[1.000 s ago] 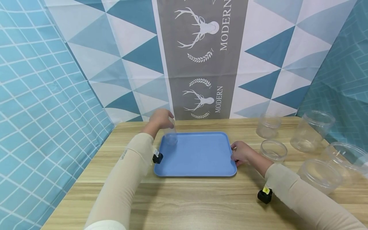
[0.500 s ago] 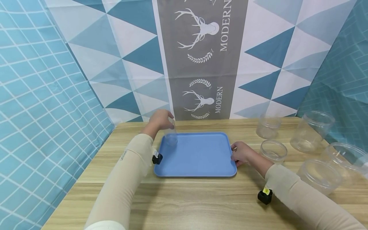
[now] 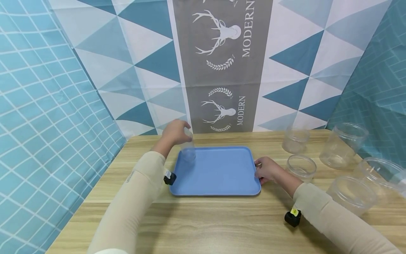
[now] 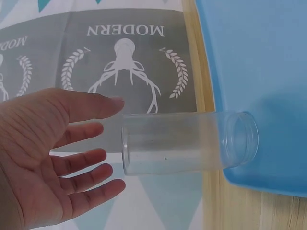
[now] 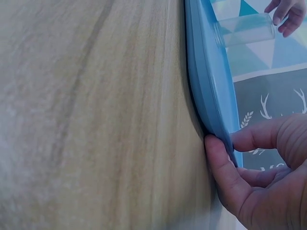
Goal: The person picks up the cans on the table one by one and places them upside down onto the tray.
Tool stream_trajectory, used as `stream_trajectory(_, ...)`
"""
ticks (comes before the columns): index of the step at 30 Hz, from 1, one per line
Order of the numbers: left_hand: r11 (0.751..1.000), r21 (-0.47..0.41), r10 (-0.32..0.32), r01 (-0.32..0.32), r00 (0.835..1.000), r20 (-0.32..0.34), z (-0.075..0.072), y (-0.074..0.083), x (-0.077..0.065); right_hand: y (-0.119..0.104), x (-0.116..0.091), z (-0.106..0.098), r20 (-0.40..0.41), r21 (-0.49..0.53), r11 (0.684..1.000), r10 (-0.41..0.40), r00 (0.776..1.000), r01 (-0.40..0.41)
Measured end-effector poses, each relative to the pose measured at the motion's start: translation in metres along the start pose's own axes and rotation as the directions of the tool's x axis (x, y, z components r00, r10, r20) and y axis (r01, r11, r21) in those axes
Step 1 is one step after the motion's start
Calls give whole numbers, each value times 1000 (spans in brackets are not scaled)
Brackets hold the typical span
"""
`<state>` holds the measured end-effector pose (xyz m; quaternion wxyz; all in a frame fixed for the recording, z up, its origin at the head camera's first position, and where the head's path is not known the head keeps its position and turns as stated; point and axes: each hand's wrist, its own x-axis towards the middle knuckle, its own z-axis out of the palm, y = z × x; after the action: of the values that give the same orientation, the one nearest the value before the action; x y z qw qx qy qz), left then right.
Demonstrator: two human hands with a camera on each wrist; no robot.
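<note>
A clear cylindrical plastic jar (image 3: 189, 152) stands at the back left corner of the blue tray (image 3: 222, 173), with its narrower threaded neck (image 4: 242, 138) down against the tray. Beside its upper end is my left hand (image 3: 175, 132). In the left wrist view the thumb and fingers (image 4: 86, 184) are spread and relaxed, with the thumb tip right at the jar's end and the other fingertips just off it. At the tray's right side, my right hand (image 3: 267, 168) pinches the rim between thumb and fingers, as the right wrist view shows.
Several clear plastic containers stand at the right of the wooden table (image 3: 203, 225): a small jar (image 3: 295, 140), a low round one (image 3: 301, 167), a tall jar (image 3: 340, 148) and a wide one (image 3: 352, 194). A patterned cloth (image 3: 222, 70) hangs behind the table.
My left hand and forearm have shifted slightly left, away from the jar. Jar and tray stay in place, and my right hand still pinches the tray's rim.
</note>
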<state>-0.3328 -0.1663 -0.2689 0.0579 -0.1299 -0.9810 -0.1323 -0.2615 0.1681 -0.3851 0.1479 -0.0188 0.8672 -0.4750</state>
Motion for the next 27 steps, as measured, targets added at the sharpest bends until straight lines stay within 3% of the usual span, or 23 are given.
stream_trajectory(9, 998, -36, 45, -50, 992, -117, -3, 2, -17, 3, 1, 1, 5, 21, 1000, -11, 1000, 11)
stream_trajectory(17, 991, -82, 80, -101, 970, -229, 1, 9, -31, 4, -2, 0, 10, 32, 999, -23, 1000, 22)
stream_trajectory(27, 971, -167, 127, -171, 961, -247, 12, 20, -51, 4, -7, 1, 12, 64, 998, -20, 1000, 19)
